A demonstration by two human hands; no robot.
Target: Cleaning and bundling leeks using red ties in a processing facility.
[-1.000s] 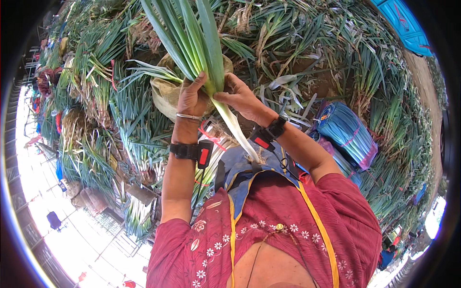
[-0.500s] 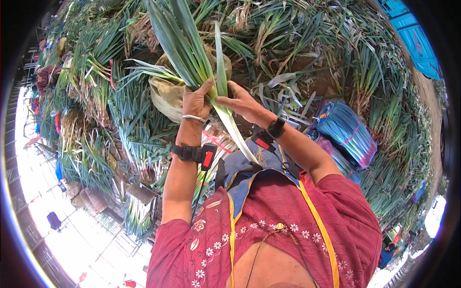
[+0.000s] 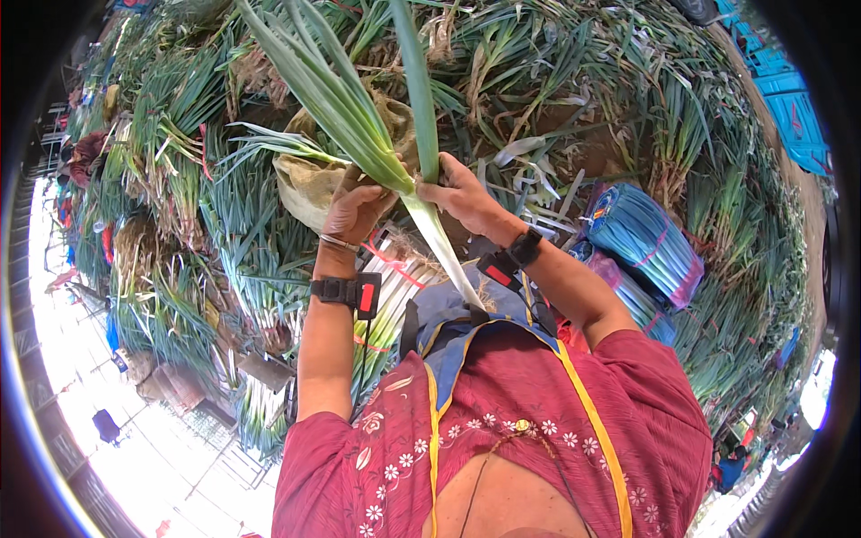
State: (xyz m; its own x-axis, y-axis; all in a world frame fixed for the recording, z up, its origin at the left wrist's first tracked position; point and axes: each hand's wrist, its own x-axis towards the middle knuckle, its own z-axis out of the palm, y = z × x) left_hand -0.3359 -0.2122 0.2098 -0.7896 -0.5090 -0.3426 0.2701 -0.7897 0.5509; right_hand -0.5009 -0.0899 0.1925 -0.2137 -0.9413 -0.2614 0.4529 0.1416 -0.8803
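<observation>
A large green onion [image 3: 429,226] slants across the middle, its long white stalk running down to my apron and its green leaves fanning up and away. My left hand [image 3: 357,204] curls round it from the left where white turns to green, its fingers partly hidden behind the leaves. From the right, my right hand [image 3: 465,199] pinches the base of one outer leaf [image 3: 416,85], which stands apart from the others. The root end rests against the blue apron [image 3: 457,300] at my waist.
Behind my left hand sits a pale yellowish sack [image 3: 305,193]. Tied green onions [image 3: 395,296] lie below my left wrist. Wrapped bundles [image 3: 644,238] are at the right, heaps of onions [image 3: 529,54] spread all round, and blue crates [image 3: 789,108] stand far right.
My left hand has shifted slightly left and down, its grip looser around the stalk. The outer leaf in my right hand now stands farther from the other leaves, which lean more left.
</observation>
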